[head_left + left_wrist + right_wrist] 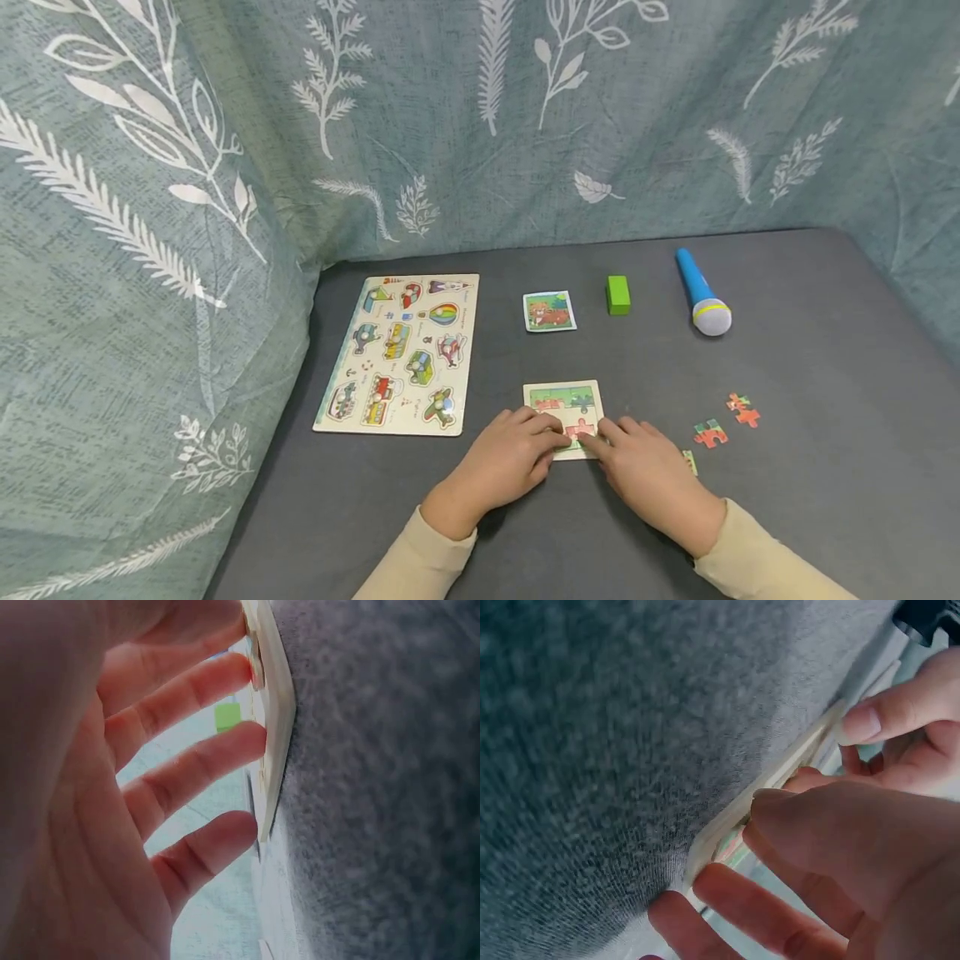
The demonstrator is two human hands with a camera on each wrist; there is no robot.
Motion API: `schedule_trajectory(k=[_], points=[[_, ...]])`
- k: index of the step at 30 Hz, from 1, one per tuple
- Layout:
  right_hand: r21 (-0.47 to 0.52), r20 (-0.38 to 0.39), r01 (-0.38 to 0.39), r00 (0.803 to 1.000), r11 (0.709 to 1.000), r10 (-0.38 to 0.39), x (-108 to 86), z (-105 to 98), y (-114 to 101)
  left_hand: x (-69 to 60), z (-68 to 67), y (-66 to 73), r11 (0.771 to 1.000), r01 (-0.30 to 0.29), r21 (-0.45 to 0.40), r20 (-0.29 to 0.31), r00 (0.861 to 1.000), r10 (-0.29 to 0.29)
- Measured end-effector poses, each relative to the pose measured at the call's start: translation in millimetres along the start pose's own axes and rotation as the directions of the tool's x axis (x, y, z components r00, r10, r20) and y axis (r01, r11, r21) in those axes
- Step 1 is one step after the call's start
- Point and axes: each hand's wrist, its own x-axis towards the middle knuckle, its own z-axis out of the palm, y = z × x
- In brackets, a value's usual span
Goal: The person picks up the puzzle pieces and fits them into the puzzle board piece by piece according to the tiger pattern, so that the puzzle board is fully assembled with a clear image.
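Note:
A small jigsaw tray point(562, 384) with a pale rim lies on the dark table. Green and red pieces fill its far part, and a red puzzle piece point(579, 429) lies in its near part. My left hand point(504, 460) rests on the tray's left side, its fingertips by that piece. In the left wrist view the spread fingers point(199, 769) touch the tray's edge. From the right, my right hand point(651, 473) touches the red piece with its index fingertip. Its thumb point(795, 817) lies at the tray's near edge in the right wrist view.
Loose puzzle pieces point(709, 433) lie right of the right hand, one partly hidden by it. Behind the tray are a bear picture card point(550, 312), a green block point(618, 296) and a blue toy microphone point(697, 287). A vehicle puzzle board point(405, 354) lies left.

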Motion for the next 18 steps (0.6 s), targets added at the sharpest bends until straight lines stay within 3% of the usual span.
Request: schedule_trajectory(k=[5, 10, 18], points=[[0.057, 0.025, -0.032, 0.999, 0.998, 0.030, -1.6, -1.9, -0.8, 0.7, 1.1, 1.5, 1.000, -0.013, 0.004, 0.018, 1.000, 0.013], [0.099, 0.021, -0.052, 0.998, 0.994, 0.051, -5.6, -1.1, -2.1, 0.3, 2.6, 0.6, 0.999, -0.016, 0.030, -0.020, 1.000, 0.017], [-0.042, 0.050, -0.016, 0.999, 0.999, 0.019, -5.7, 1.4, -4.2, 0.3, 4.3, 2.7, 0.999, 0.029, 0.045, -0.028, 0.999, -0.028]])
